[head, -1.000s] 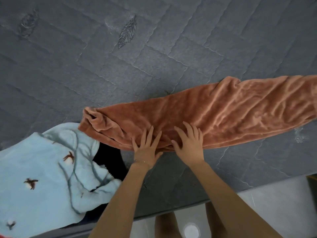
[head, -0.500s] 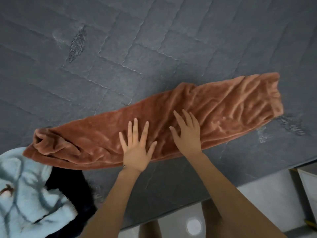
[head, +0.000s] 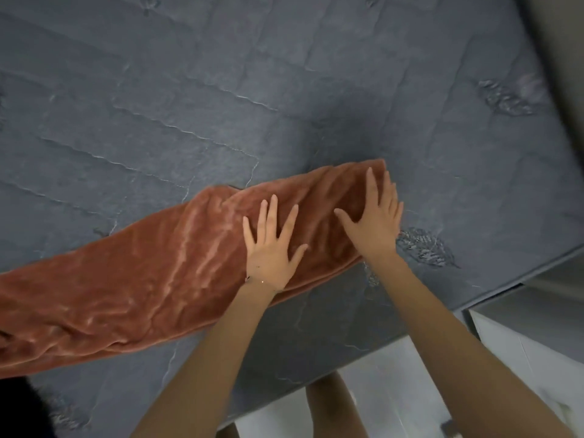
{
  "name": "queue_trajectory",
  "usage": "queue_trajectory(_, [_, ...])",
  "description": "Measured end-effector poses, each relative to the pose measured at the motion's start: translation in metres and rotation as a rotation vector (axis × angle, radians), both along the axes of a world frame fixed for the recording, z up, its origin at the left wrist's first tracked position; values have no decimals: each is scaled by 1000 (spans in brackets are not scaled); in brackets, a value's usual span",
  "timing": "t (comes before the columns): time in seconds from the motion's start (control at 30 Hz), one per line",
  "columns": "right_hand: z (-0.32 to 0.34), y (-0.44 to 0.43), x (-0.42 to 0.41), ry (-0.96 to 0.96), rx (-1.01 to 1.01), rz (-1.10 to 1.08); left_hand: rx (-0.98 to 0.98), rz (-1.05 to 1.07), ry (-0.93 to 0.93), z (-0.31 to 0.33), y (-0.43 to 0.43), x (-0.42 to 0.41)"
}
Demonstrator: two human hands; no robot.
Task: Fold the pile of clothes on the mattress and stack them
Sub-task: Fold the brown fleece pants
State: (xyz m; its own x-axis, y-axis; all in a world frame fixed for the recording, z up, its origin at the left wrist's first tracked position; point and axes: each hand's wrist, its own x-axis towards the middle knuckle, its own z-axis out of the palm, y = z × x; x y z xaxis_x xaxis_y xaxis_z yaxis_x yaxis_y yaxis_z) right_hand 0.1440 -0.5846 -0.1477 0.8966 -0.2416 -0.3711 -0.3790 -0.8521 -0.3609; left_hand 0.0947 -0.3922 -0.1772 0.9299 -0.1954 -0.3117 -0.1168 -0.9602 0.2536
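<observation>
Since the last frame I see both hands have slid to the right end of the rust fleece cloth (head: 158, 279), a long band along the mattress's (head: 284, 90) near edge, with my left hand (head: 271, 248) and right hand (head: 374, 222) pressed flat on it, fingers spread wide, gripping nothing.

A: How far does the rust-coloured cloth (head: 142, 279) run?
B: That cannot be told. Its left end passes out at the picture's left edge.
A: And the right end?
B: It is partly covered. The left hand (head: 271, 248) and right hand (head: 376, 222) lie flat on it, hiding the pile beneath. The right hand's fingers (head: 373, 191) are smeared by blur.
A: The black shape (head: 19, 403) in the lower left corner?
B: It is cut by two edges and cannot be identified.
A: The mattress (head: 284, 90)?
B: It runs past the top and left edges. A bare leg (head: 328, 406) is cut off at the bottom.
</observation>
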Motion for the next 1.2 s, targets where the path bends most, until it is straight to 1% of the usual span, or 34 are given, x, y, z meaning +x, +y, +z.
queue_trajectory(0.1, [-9,-24,10,78,77,-62,14,-13,3,-5,-19,15])
queue_trajectory(0.2, [-17,-38,14,100,255,-234,30,-16,57,-9,-32,21])
queue_trajectory(0.3, [-22,-40,16,157,347,-342,41,-15,111,-13,-35,21])
queue_trajectory(0.33, [-22,-41,17,188,436,-390,19,-6,127,-11,-36,22])
queue_trajectory(0.4, [-13,-41,20,264,650,-483,-118,92,159,-3,-39,28])
queue_trajectory(0.5, [12,-32,24,308,869,-499,-425,362,125,25,-46,39])
queue_trajectory(0.53, [20,-26,25,298,951,-500,-590,480,142,37,-48,43])
queue_trajectory(0.57, [29,-18,25,289,1016,-477,-782,627,215,52,-51,46])
queue_trajectory(0.6, [36,-8,25,293,1041,-427,-972,769,327,67,-53,48])
queue_trajectory(0.63, [44,2,24,316,1045,-349,-1103,883,416,74,-52,50])
queue_trajectory(0.67, [51,12,23,351,1056,-276,-1174,950,457,78,-48,50])
queue_trajectory(0.73, [65,36,19,474,1114,-166,-1192,1040,469,79,-25,46])
queue_trajectory(0.8, [70,61,13,565,1138,-115,-1213,1120,466,77,5,44])
queue_trajectory(0.83, [70,74,8,591,1131,-103,-1200,1146,461,75,20,42])
queue_trajectory(0.9, [68,100,-3,612,1112,-32,-1105,1123,463,73,48,31])
queue_trajectory(0.93, [66,113,-9,593,1097,-4,-1067,1115,442,75,60,25])
queue_trajectory(0.97, [63,125,-15,529,1065,11,-1047,1123,402,75,72,18])
queue_trajectory(1.0, [58,136,-21,406,1005,13,-1043,1140,357,76,86,11])
queue_trajectory(1.07, [49,154,-26,87,814,40,-1057,1128,302,81,118,-2])
queue_trajectory(1.1, [46,163,-26,-47,723,86,-1056,1082,298,86,134,-7])
queue_trajectory(1.13, [45,171,-24,-138,657,140,-1064,1018,314,92,150,-12])
queue_trajectory(1.2, [49,188,-17,-196,576,273,-1103,913,351,106,184,-25])
